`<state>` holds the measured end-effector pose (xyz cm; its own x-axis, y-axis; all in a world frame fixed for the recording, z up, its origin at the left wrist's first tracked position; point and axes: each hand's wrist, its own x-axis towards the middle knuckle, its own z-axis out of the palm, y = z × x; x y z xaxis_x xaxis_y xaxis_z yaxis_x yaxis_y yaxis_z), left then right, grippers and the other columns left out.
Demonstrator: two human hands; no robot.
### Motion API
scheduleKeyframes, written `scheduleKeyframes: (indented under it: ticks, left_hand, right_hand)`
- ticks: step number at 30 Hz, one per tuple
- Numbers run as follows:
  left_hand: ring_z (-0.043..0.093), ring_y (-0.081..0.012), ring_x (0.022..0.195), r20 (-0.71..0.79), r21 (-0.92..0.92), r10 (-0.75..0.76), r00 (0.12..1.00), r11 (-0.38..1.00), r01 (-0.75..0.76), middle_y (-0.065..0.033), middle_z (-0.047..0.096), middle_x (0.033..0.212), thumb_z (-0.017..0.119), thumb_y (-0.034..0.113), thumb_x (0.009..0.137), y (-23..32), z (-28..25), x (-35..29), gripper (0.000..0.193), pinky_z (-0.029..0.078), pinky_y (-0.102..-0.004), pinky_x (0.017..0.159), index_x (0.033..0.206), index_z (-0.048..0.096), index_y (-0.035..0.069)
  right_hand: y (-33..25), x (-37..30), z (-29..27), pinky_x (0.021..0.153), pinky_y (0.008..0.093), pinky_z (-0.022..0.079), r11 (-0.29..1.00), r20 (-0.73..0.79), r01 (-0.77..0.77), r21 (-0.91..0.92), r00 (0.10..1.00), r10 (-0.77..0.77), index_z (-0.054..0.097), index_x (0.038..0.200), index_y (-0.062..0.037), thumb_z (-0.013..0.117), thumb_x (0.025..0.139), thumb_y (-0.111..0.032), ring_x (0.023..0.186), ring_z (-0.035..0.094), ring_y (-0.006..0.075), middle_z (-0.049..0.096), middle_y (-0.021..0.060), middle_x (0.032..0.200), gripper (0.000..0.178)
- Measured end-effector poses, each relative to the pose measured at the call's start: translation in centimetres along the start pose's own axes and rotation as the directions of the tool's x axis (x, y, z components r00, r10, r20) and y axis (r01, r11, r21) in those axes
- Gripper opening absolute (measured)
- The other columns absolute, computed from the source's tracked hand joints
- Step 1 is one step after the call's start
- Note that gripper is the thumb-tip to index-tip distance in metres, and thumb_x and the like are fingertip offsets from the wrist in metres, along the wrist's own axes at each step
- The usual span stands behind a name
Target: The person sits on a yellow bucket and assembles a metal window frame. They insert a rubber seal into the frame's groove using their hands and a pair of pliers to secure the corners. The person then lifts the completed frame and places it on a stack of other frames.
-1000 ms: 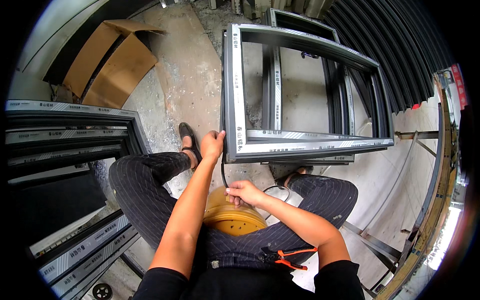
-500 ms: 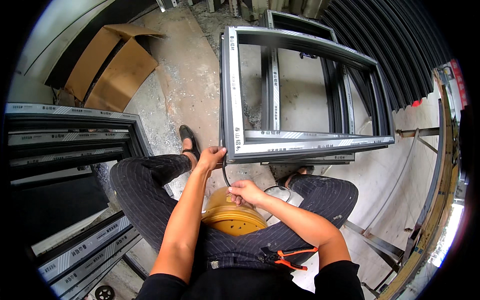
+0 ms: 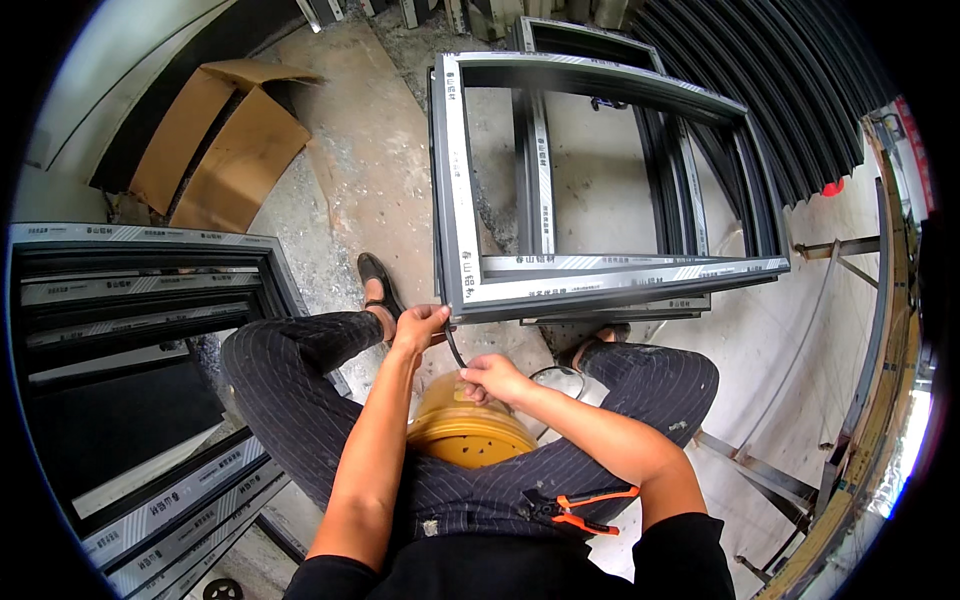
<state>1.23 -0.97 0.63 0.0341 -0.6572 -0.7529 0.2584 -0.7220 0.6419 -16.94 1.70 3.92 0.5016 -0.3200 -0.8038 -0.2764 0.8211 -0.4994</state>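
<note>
I sit on a yellow stool [image 3: 470,435] with a grey aluminium window frame [image 3: 455,180] lying flat in front of my knees. My left hand [image 3: 418,327] presses at the frame's near left corner, pinching a thin black rubber strip [image 3: 455,350]. That strip runs down to my right hand [image 3: 492,378], which grips it just above the stool. A loop of the strip [image 3: 560,375] curls beside my right knee. Pliers with orange handles [image 3: 578,508] rest on my right thigh.
More dark window frames [image 3: 150,300] are stacked at my left. Flattened cardboard [image 3: 225,140] lies on the concrete floor at the back left. Long dark profiles [image 3: 780,90] lie at the back right, and a metal stand [image 3: 850,250] stands to the right.
My left hand has slid along the frame's left edge to the near corner, and my right hand has risen slightly with the strip.
</note>
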Motion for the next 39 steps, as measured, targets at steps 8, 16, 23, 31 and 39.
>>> scheduleKeyframes:
  ticks: [8,16,23,31,39]
  left_hand:
    - [0.061,-0.0184,0.082,0.02,-0.071,-0.069,0.997,0.995,0.071,-0.0086,0.062,0.088,0.056,0.018,0.089,-1.2,-1.0,-0.1,0.02,0.052,-0.0324,0.077,0.097,0.057,-0.001]
    - [0.06,-0.0223,0.09,0.2,-0.107,-0.065,0.978,0.99,0.088,-0.0092,0.061,0.097,0.058,0.015,0.088,-1.2,-2.4,-1.1,0.022,0.05,-0.0336,0.083,0.103,0.055,0.0]
    - [0.061,-0.0179,0.077,0.1,-0.124,-0.055,0.993,0.99,0.068,-0.0076,0.061,0.082,0.061,0.016,0.086,-2.3,-0.7,-0.3,0.018,0.052,-0.0294,0.075,0.089,0.057,-0.001]
    - [0.06,-0.0167,0.073,0.059,-0.213,-0.02,0.998,0.976,0.032,-0.0059,0.061,0.079,0.058,0.011,0.087,-2.6,0.0,-0.8,0.014,0.052,-0.0284,0.074,0.09,0.057,-0.002]
    - [0.062,-0.0174,0.078,0.001,-0.18,0.014,1.0,0.984,-0.014,-0.0087,0.062,0.086,0.057,0.004,0.085,-3.4,0.0,-0.8,0.015,0.053,-0.0287,0.075,0.097,0.055,-0.005]
  right_hand:
    - [-0.6,-1.0,0.2,0.055,0.034,0.047,0.871,-0.259,0.251,-0.423,0.887,-0.382,0.058,0.094,0.0016,0.054,0.086,-0.017,0.056,0.057,0.0229,0.061,0.0119,0.073,0.02]
    - [-4.3,-2.7,-0.7,0.066,0.0406,0.047,0.31,-0.142,0.266,-0.913,0.506,-0.851,0.06,0.092,-0.0057,0.057,0.082,-0.017,0.078,0.06,0.0318,0.062,0.0126,0.082,0.015]
    - [-3.2,-1.2,-2.1,0.066,0.042,0.047,0.311,-0.195,0.116,-0.943,0.564,-0.802,0.058,0.09,-0.0055,0.054,0.083,-0.018,0.075,0.059,0.0321,0.061,0.0132,0.078,0.015]
    - [-2.9,-0.4,-2.6,0.065,0.0421,0.047,0.315,-0.22,0.073,-0.946,0.567,-0.793,0.061,0.087,-0.0055,0.055,0.082,-0.02,0.075,0.059,0.0326,0.061,0.0138,0.077,0.016]
    - [-3.4,-0.7,-2.1,0.063,0.0401,0.047,0.223,-0.074,0.362,-0.905,0.382,-0.921,0.063,0.094,-0.0087,0.06,0.079,-0.016,0.074,0.059,0.0305,0.061,0.0103,0.079,0.017]
